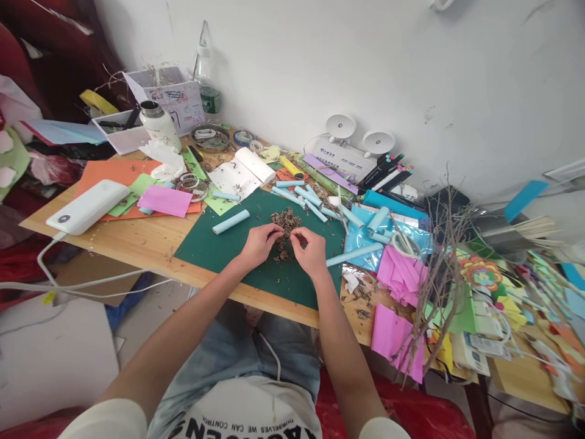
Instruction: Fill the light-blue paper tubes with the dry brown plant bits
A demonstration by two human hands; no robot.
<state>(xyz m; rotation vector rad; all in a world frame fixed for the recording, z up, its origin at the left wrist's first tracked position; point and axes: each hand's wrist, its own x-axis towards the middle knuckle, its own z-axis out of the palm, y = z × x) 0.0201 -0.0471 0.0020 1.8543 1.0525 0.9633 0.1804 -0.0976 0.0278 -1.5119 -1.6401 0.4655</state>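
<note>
Both of my hands meet over a dark green cutting mat (210,247) on a wooden table. My left hand (259,242) and my right hand (311,249) have their fingers pinched together around a small clump of brown dried plant bits (284,235). A larger pile of the same brown bits (287,218) lies on the mat just beyond my fingers. A light blue rolled paper tube (231,222) lies on the mat to the left of my left hand.
Several blue paper rolls (307,196) and blue plastic (365,235) lie beyond and right of the mat. Pink paper sheets (400,277), bare twigs (441,268), a white power bank (86,206) with cable, coloured paper (164,200), a flask (158,125) and boxes crowd the table.
</note>
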